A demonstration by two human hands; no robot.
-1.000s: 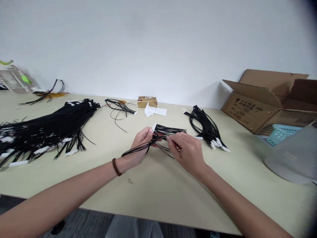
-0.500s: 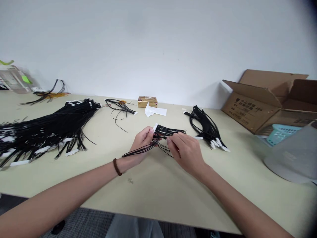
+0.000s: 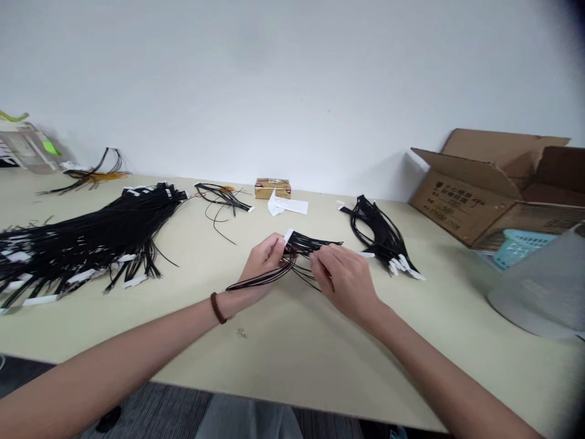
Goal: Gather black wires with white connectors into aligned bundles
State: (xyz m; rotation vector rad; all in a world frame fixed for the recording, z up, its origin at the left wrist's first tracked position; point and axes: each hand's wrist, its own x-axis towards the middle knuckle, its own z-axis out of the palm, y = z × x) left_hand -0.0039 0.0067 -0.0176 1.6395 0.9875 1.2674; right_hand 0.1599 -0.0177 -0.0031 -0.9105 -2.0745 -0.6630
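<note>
My left hand (image 3: 259,263) is closed round a small bundle of thin black wires (image 3: 315,244) with a white connector at its top end; the wires loop back past my wrist toward the left. My right hand (image 3: 343,277) is close beside it, fingers curled and pinching some of the same wires just right of the left hand. Both hands hover just above the beige table (image 3: 292,341) near its middle.
A big heap of black wires with white tags (image 3: 86,238) covers the left. A smaller wire bunch (image 3: 381,235) lies right of my hands; loose wires (image 3: 222,198), a small brown box (image 3: 272,187) and white paper lie behind. An open cardboard box (image 3: 498,183) and a teal basket (image 3: 518,247) stand at the right.
The hands have hardly moved; the right hand's fingers shifted slightly along the wires. The view drifted a little.
</note>
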